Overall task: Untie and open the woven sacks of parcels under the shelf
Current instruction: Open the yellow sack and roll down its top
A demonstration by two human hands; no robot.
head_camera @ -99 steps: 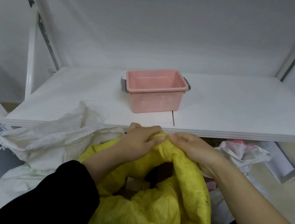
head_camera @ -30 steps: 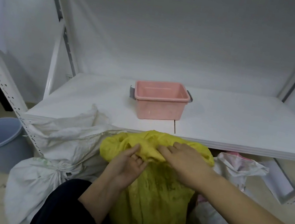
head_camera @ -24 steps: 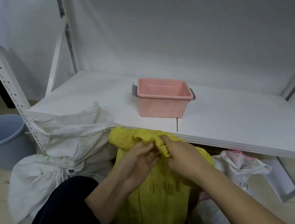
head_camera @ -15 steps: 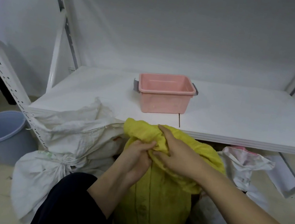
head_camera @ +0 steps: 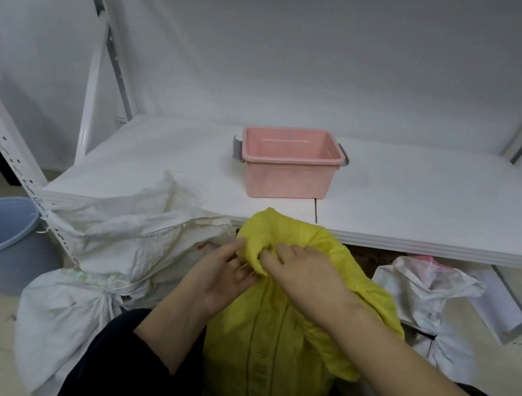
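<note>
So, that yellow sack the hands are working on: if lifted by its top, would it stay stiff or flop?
Probably floppy: the top of the yellow sack crumples into folds where the left hand and right hand pinch it. Its body stands bulged, so it is likely filled and fairly heavy. The woven cloth should give grip.

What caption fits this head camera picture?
Left hand and right hand pinch the yellow sack below a shelf holding a pink tub.
</note>
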